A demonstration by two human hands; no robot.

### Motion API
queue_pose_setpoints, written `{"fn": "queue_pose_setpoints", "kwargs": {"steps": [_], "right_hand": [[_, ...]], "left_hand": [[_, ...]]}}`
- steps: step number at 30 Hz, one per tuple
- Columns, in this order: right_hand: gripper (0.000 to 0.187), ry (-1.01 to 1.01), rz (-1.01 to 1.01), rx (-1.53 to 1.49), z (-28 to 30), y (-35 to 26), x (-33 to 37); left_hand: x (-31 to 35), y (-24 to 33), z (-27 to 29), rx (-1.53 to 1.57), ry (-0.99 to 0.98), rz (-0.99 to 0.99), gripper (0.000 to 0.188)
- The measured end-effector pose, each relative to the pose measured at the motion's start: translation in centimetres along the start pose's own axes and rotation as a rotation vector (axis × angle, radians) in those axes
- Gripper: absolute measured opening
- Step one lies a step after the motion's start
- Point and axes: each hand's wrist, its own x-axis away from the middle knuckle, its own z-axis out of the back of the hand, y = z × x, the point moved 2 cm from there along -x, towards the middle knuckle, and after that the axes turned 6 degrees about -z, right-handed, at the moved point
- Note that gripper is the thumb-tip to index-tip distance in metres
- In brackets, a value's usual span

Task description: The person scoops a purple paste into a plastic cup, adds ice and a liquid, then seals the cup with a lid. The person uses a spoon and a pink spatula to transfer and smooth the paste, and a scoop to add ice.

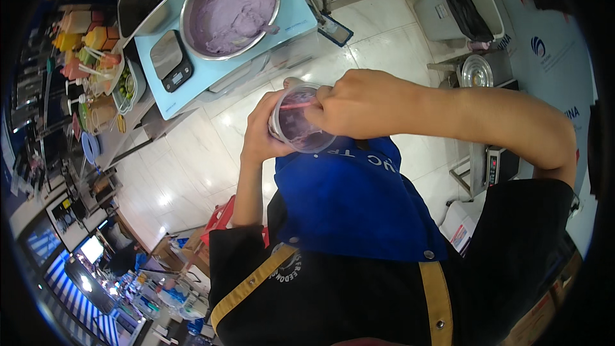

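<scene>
My left hand (258, 129) is wrapped round the side of a clear plastic cup (314, 144), which is held up in front of my blue apron with its mouth facing me. Purple smears coat the inside of the cup. Over its rim reaches my right hand (359, 102), fingers curled round a thin pink stick-like utensil (297, 106) that lies across the cup's mouth. The far end of the utensil is hidden, so I cannot tell its exact kind. Ahead to the left, a steel bowl (184, 19) holds a thick purple mixture (227, 3).
The bowl and a black kitchen scale (174, 75) stand on a light-blue tabletop (291, 9). Beside them are a dark metal pan (144, 6) and several sauce bottles (96, 38). A grey bin with a black bag (442, 16) is at the far right. White tiles (186, 166) cover the floor.
</scene>
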Motion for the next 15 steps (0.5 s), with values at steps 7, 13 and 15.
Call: {"fn": "queue_pose_setpoints", "kwargs": {"steps": [7,13,15], "right_hand": [[0.018,-0.174,-0.262,-0.367,0.5,0.9,1.7],[0.008,0.073,-0.373,-0.662,-1.2,0.7,2.6],[0.009,0.163,-0.399,-0.696,-1.6,0.6,2.7]], "left_hand": [[-1.0,0.2,0.1,-0.101,-0.031,-0.015,0.083],[-2.2,0.3,1.4,-0.285,-0.081,-0.14,0.085],[-3.1,1.0,1.9,-0.358,-0.083,-0.213,0.086]]}}
